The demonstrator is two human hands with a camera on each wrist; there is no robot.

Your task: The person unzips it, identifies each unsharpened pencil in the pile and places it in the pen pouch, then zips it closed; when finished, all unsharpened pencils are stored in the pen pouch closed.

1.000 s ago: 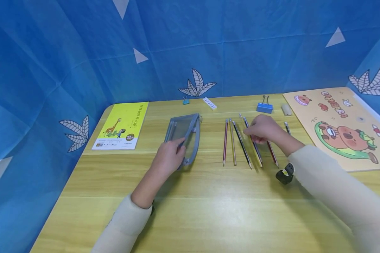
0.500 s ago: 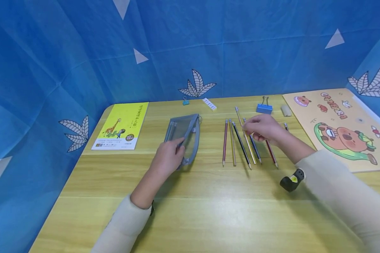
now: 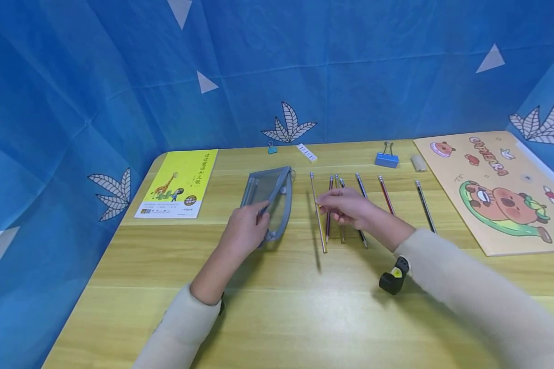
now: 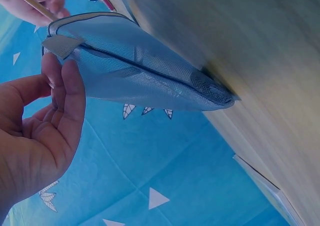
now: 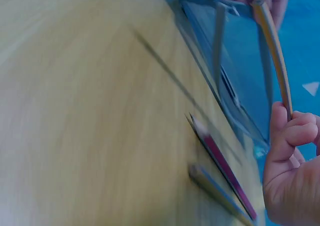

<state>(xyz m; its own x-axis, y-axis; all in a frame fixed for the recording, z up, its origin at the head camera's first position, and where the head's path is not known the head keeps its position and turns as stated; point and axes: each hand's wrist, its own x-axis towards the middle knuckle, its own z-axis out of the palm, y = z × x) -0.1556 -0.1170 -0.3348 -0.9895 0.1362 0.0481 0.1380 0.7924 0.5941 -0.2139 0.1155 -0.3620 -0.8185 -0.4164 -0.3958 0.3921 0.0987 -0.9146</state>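
Note:
My left hand (image 3: 243, 228) pinches the upper edge of a grey-blue mesh pencil case (image 3: 266, 183). The case's mouth gapes toward the right, and a few pencils show through its mesh. In the left wrist view, thumb and fingers grip the fabric by a corner of the case (image 4: 135, 68). My right hand (image 3: 348, 206) pinches a yellowish pencil (image 3: 321, 233) by its middle, just right of the case. This pencil is off the table, its shadow apart from it; in the right wrist view the pencil (image 5: 275, 51) points toward the case.
Several pencils lie under and beside the right hand, among them a red pencil (image 3: 386, 192) and a dark pencil (image 3: 426, 205). Behind are a blue binder clip (image 3: 387, 160), an eraser (image 3: 418, 163), a small teal clip (image 3: 272, 149), a yellow book (image 3: 177, 182) and a capybara pad (image 3: 494, 205).
My right hand has lifted the yellowish pencil out from among the others and carried it left, near the pencil case. The left hand has stayed on the case.

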